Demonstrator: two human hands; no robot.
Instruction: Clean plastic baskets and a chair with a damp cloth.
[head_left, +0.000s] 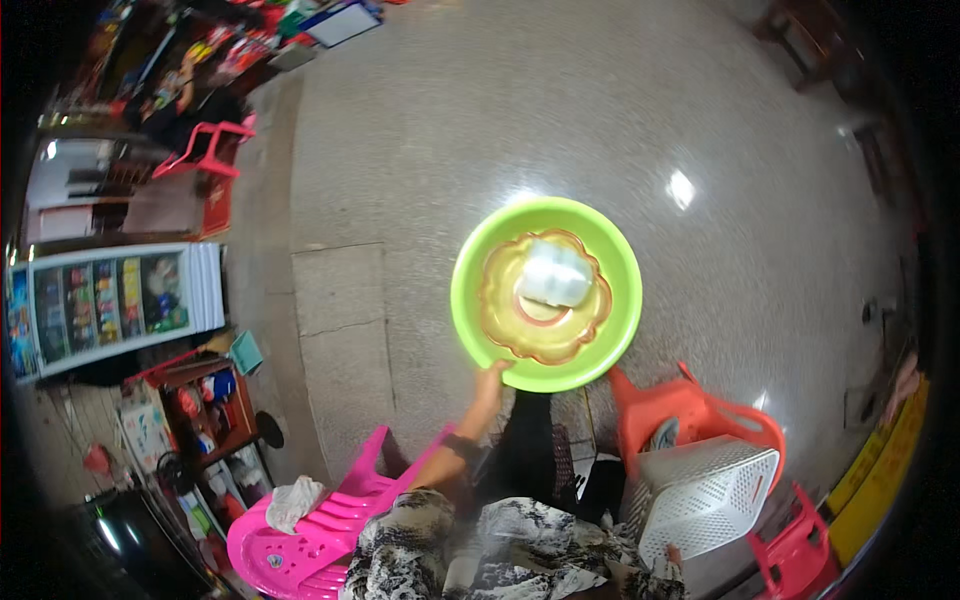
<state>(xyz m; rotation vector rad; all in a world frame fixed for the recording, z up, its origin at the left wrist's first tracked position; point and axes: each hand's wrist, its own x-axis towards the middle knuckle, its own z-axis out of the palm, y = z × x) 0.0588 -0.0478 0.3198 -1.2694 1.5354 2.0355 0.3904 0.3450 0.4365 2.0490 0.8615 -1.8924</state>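
Observation:
My left hand (493, 382) grips the near left rim of a lime-green plastic basin (469, 315), thumb over the edge. Inside the basin lies a translucent yellow dish (499, 326) with a scalloped orange rim. On that dish rests a pale, translucent container (556, 273), blurred by glare. At the lower right, my right hand (674, 556) shows only as fingertips on the edge of a white perforated plastic basket (709, 495); the rest is hidden. The basket is tilted on its side, in front of an orange-red plastic chair (660, 405).
A pink plastic chair (315, 544) with a white cloth (295, 504) stands at lower left. Further left are a glass-door drinks fridge (112, 304) and a cluttered shelf unit (214, 412). A person (172, 124) is at the upper left near a red chair (210, 146). Speckled floor (525, 112) stretches ahead.

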